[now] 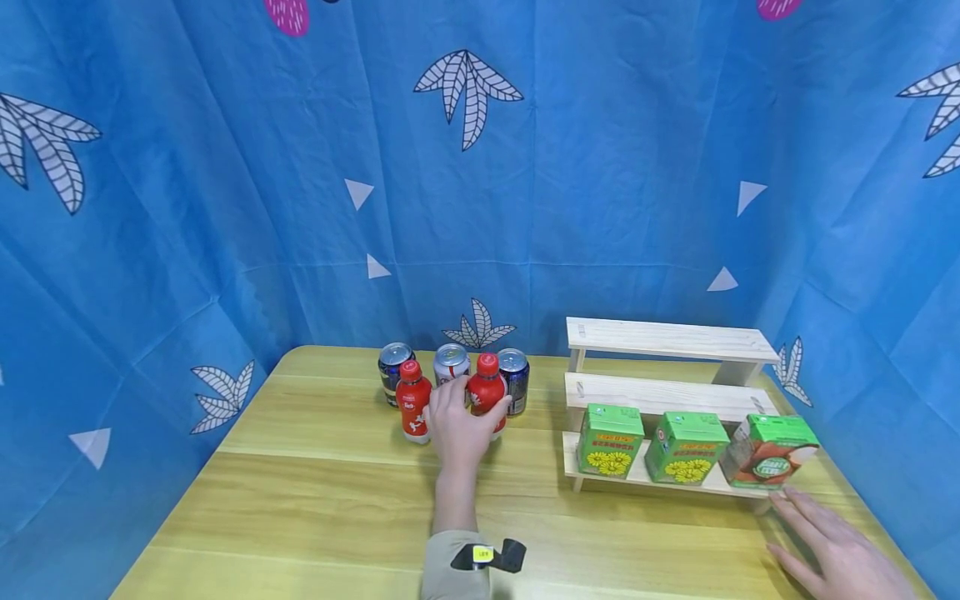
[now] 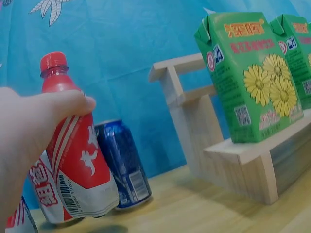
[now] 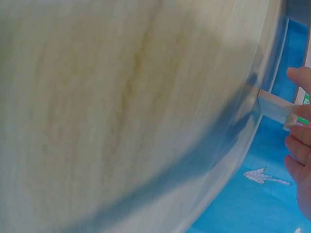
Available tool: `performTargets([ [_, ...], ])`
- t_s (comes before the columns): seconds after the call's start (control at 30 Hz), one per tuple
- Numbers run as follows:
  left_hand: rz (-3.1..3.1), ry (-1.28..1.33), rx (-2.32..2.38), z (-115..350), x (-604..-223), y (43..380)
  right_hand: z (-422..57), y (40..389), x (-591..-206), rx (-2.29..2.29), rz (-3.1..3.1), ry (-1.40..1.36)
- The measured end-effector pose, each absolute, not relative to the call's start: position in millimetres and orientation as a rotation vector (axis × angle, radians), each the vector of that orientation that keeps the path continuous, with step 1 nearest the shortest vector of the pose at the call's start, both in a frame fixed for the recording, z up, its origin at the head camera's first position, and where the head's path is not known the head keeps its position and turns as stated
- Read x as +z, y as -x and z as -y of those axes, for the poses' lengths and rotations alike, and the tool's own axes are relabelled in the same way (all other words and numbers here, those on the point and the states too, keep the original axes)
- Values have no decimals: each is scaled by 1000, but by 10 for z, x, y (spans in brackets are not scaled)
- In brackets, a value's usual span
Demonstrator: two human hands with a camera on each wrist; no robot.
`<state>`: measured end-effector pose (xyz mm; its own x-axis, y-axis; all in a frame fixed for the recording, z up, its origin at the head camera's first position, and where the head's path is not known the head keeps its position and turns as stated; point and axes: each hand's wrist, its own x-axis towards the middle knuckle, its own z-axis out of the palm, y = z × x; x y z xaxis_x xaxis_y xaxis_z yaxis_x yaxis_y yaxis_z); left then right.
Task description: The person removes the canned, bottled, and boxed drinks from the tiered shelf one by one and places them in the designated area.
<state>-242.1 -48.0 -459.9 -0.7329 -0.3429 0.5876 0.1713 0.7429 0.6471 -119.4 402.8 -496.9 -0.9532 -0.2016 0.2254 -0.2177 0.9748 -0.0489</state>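
My left hand (image 1: pixel 456 425) grips a red plastic drink bottle (image 1: pixel 487 387) with a red cap, thumb on one side and fingers on the other. The left wrist view shows this bottle (image 2: pixel 82 155) leaning, its white-patterned base low over the table and a blue can (image 2: pixel 124 165) just behind it. A second red bottle (image 1: pixel 413 407) stands left of the hand. At the front right corner of a three-step wooden shelf (image 1: pixel 667 338), my right hand (image 1: pixel 840 546) has its fingers extended, fingertips right at the shelf's end. In the right wrist view those fingers (image 3: pixel 303 148) overlap the shelf's leg.
Behind the bottles stand a dark can (image 1: pixel 392 375), a pale can (image 1: pixel 451 361) and a blue can (image 1: pixel 515 385). The shelf's lowest step carries two green chrysanthemum drink cartons (image 1: pixel 610 442) and a green-and-brown carton (image 1: pixel 769 452). A blue curtain (image 1: pixel 585 183) hangs round the table.
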Motion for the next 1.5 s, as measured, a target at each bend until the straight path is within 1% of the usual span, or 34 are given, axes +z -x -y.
performTargets([
  [0.27, 2242, -154, -866, 497, -4698, 2419, -4025, 1183, -4981, 101, 2919, -295],
  [1.03, 2266, -201, -844, 539, -4803, 2435, -4031, 1196, -4995, 106, 2840, -344],
  [1.5, 2275, -263, -951, 524, -4819, 2434, -4048, 1192, -5001, 90, 2853, -338],
])
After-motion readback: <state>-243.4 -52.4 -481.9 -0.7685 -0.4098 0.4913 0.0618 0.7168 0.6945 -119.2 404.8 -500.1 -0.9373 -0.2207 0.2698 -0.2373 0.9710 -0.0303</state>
